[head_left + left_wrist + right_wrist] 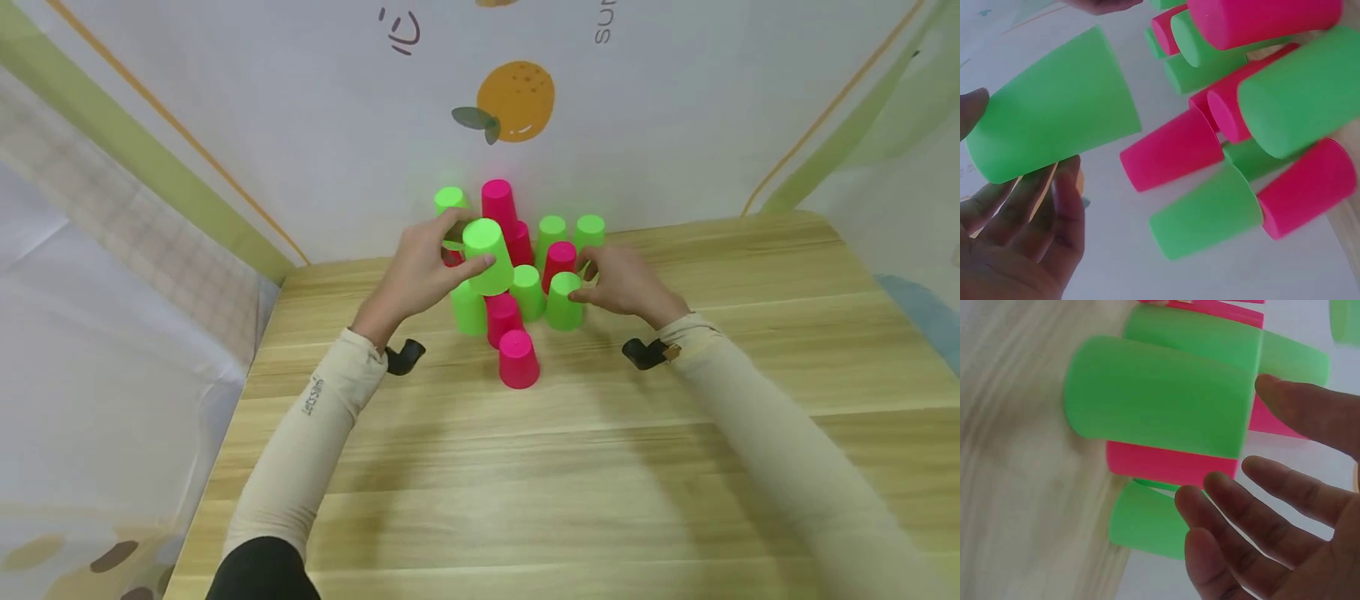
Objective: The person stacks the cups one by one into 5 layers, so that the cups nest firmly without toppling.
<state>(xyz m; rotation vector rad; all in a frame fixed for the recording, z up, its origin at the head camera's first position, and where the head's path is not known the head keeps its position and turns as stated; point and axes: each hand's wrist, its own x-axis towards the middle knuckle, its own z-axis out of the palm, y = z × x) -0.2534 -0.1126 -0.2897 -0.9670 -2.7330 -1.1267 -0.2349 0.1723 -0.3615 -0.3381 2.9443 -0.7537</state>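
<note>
My left hand (420, 271) pinches an upside-down green cup (487, 254) between thumb and fingers, raised over the front left of a cluster of green and pink cups. The left wrist view shows this held green cup (1054, 112) apart from the others. At the cluster's right side, my right hand (626, 283) has its fingers spread beside a green cup (564, 302). Its thumb (1282, 403) lies right at that cup's closed end in the right wrist view. A pink cup (560, 260) stands just behind it.
Two pink cups (519, 362) stand in a line at the front. A taller pink cup (498, 204) rises at the back, with green cups (552, 233) around it. The wooden table (487, 483) meets a fabric backdrop (360, 167) close behind the cluster.
</note>
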